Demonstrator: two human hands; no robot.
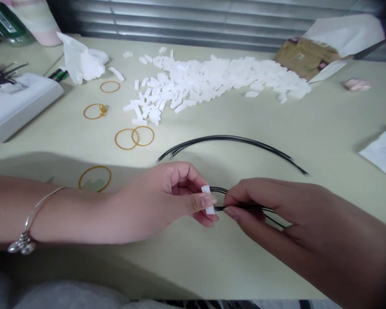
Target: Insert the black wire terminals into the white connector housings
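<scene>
Between the thumb and fingers of my left hand (170,197) is a small white connector housing (209,209), held above the table. Black wires (218,189) run from its right side toward my right hand (276,214). My right thumb and forefinger pinch black wires close to the housing; their far ends pass behind that hand. Whether the pinched wire is fully seated in the housing cannot be told. Beyond my hands, a small bundle of loose black wires (231,137) with metal tips lies in an arc on the table.
A long heap of white connector housings (212,79) spreads across the back. Several orange rubber bands (110,87) lie at the left, near a white box (22,105) and a crumpled tissue (83,64). A brown packet (305,58) stands back right; white paper (384,152) lies at the right edge.
</scene>
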